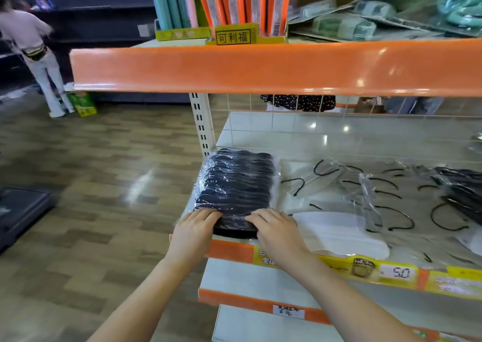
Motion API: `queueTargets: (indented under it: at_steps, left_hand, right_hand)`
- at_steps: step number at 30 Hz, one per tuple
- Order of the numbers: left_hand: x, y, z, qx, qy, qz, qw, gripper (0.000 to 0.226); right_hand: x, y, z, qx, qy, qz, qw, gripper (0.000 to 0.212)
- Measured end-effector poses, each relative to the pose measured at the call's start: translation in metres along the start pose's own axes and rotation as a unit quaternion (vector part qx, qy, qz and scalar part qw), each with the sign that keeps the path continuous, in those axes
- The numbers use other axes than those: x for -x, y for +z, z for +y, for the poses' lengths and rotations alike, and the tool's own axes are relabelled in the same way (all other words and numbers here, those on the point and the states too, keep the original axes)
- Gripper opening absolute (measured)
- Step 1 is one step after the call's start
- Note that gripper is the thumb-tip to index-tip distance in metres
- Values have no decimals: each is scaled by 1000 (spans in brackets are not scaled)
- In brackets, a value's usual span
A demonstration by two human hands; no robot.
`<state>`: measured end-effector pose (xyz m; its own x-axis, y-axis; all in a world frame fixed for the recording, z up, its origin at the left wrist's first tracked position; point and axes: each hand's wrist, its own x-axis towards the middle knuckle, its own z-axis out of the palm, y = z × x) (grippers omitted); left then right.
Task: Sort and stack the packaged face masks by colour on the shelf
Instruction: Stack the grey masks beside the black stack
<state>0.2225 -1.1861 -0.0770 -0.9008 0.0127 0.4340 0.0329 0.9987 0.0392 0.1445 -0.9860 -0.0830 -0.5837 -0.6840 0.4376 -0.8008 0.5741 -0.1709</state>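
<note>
At the left end of the white shelf [260, 133], left hand [193, 233] and right hand [276, 231] rest with relaxed, nearly straight fingers [208, 215] on the plastic-wrapped stack of black face masks [234, 185].

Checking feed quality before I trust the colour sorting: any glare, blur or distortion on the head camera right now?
Head view: ceiling-light glare spots on the orange shelf edge and the white shelf surface; sheen on the wrap of the black mask stack, still clearly black; wide-angle bending of shelf lines; the person in the background is blurred; both hands, left hand and right hand, are sharp.
</note>
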Motion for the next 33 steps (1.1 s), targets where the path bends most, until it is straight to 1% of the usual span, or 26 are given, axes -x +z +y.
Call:
queueTargets:
  at_steps: [3,4,6,7,10,11,13,14,15,16,19,24,27,30,33]
  left_hand:
    - [0,4,0,13,-9,-19,1000,39]
    - [0,6,0,18,-16,-31,999,40]
    - [1,10,0,30,-34,-56,997,46]
    - [2,12,-1,37,-39,-58,997,47]
    - [3,18,-4,50,-51,-56,996,40]
    - [2,18,-4,52,-58,-63,995,41]
    - [0,16,-3,71,-81,-98,989,53]
    - [-1,14,-3,73,-89,-129,985,59]
    - [-1,13,-3,81,-99,-154,980,64]
    - [-2,13,-4,88,-104,-163,977,67]
    - [-3,15,-3,105,-126,-155,974,68]
    - [-3,19,0,113,-128,-137,976,46]
    - [-4,19,1,118,-136,-136,974,47]
    - [-6,18,2,112,-125,-133,977,46]
    - [-6,18,6,82,-115,-121,983,42]
  right_hand:
    - [5,4,0,14,21,-28,999,52]
    - [6,4,-1,17,26,-29,999,47]
    - [8,6,0,18,29,-8,999,23]
    - [10,7,1,10,39,-4,999,20]
    - [11,8,2,-43,61,-51,996,47]
    - [11,8,2,-55,63,-71,994,55]
    - [11,6,2,-65,68,-102,990,67]
    - [10,5,2,-65,70,-108,990,71]
    - [9,5,1,-63,74,-109,989,72]
    - [9,5,1,-61,76,-108,989,73]
    - [9,6,0,-53,80,-112,989,72]
    - [8,8,-1,-33,71,-124,989,71]
    - [9,7,-1,-29,70,-119,990,69]
    - [11,5,-3,-20,65,-118,991,66]
    - [11,3,-3,-29,65,-114,991,64]
